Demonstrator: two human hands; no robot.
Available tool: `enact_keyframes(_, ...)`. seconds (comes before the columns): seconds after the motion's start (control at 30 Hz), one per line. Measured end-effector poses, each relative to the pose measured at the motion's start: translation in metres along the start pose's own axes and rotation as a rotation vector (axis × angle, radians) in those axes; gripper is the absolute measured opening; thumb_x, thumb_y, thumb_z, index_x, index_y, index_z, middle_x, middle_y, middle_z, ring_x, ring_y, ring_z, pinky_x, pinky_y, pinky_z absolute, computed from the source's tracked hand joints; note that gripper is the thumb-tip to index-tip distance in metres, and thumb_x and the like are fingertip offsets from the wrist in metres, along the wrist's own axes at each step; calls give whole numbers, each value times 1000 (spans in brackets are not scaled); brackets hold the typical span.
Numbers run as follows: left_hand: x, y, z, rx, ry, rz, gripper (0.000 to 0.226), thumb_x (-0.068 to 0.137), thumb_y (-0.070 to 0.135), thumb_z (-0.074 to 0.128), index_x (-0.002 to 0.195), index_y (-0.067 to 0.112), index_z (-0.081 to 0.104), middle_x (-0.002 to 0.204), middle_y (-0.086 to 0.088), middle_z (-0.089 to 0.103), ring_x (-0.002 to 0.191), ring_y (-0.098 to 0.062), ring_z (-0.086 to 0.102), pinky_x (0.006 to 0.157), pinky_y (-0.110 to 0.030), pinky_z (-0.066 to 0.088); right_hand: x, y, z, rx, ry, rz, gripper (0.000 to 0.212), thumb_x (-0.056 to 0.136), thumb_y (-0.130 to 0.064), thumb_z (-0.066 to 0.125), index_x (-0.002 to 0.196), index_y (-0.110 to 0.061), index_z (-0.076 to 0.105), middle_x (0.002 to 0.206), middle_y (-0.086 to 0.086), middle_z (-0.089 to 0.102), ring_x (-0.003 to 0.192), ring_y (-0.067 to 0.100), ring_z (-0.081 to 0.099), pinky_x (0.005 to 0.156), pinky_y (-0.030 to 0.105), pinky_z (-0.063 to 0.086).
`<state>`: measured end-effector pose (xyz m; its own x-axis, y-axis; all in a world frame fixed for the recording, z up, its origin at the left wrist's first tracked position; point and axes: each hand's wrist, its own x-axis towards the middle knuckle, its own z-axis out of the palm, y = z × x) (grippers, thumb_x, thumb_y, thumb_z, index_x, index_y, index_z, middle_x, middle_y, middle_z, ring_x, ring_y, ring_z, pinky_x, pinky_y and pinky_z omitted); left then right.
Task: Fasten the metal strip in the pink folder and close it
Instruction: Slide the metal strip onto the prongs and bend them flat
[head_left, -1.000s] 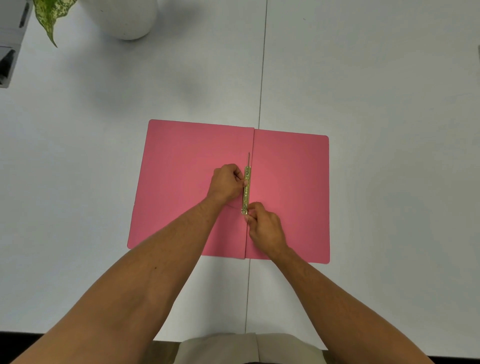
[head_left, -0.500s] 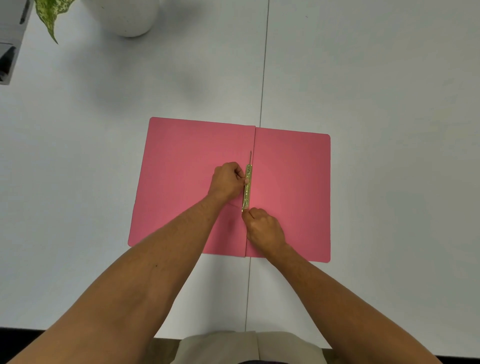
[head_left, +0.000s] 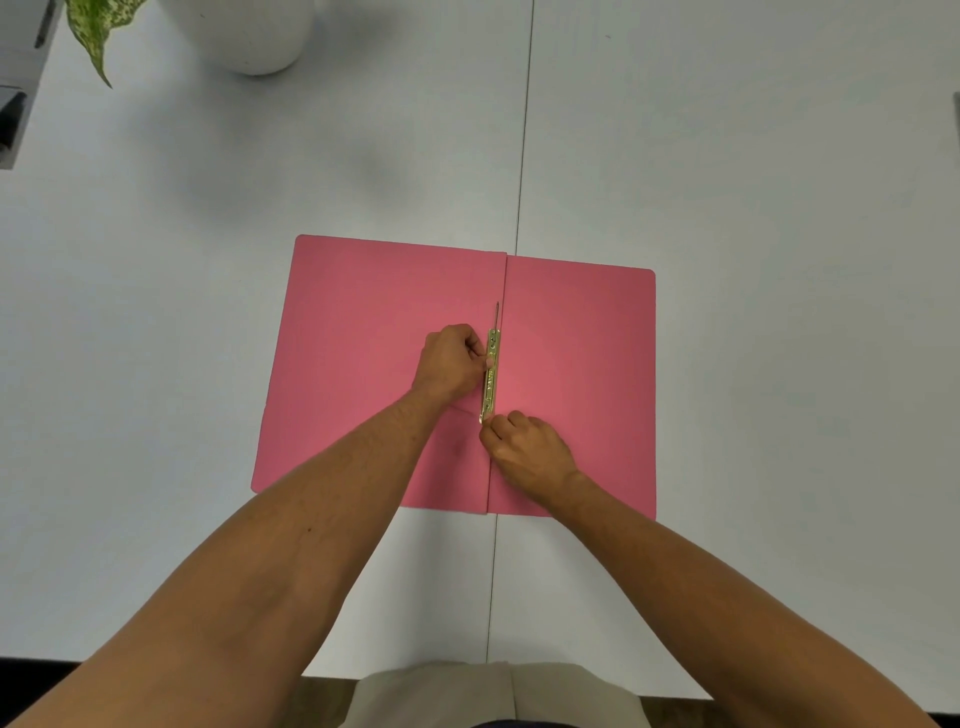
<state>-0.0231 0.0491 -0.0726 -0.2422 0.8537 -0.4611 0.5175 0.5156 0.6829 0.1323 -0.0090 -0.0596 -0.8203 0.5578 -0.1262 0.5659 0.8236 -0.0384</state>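
Observation:
The pink folder (head_left: 582, 364) lies open and flat on the white table, spine running away from me. A gold metal strip (head_left: 491, 382) lies along the spine on the left flap, with a thin prong sticking out past its far end. My left hand (head_left: 451, 364) is curled beside the strip, thumb and fingertips pressing on its upper half. My right hand (head_left: 527, 449) is closed at the strip's near end, fingertips pinching it. That end of the strip is hidden under my fingers.
A white round pot (head_left: 249, 31) with a green speckled leaf (head_left: 98, 26) stands at the far left. A grey device (head_left: 15, 98) sits at the left edge. A seam (head_left: 522, 156) splits the two white tables. The near table edge is by my lap.
My right hand has slid slightly toward me along the strip's near end. The left hand stays on the strip. The folder has not moved.

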Motion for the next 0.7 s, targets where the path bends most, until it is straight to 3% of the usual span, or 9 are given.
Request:
enact_keyframes(0.27,1,-2,0,8,3,6,13,76,11,78,81,6,67,77,-4,67,71,-18,61,73,-35,58,-5,-8,0,66,1,151,21,56,-6,85,70,-10,70,61,4,64,51,17,58,40,24,46)
enact_keyframes(0.47,0,-2,0,8,15,15,14,75,11,78,80,4,67,79,-9,70,76,-23,66,74,-37,57,-4,-31,0,346,7,394,28,48,14,75,70,-2,68,59,10,62,47,26,57,39,24,39)
enact_keyframes(0.6,0,-1,0,5,10,18,14,76,11,78,80,4,67,77,-6,69,74,-21,65,74,-37,58,-3,-40,5,525,45,554,18,68,14,66,78,0,70,66,13,63,53,29,58,45,24,37)
enact_keyframes(0.7,0,-2,0,0,12,13,14,76,12,78,80,5,67,76,-5,68,71,-19,63,73,-36,58,-8,-41,10,581,89,523,10,82,3,63,90,1,70,74,14,63,64,29,58,51,32,46)
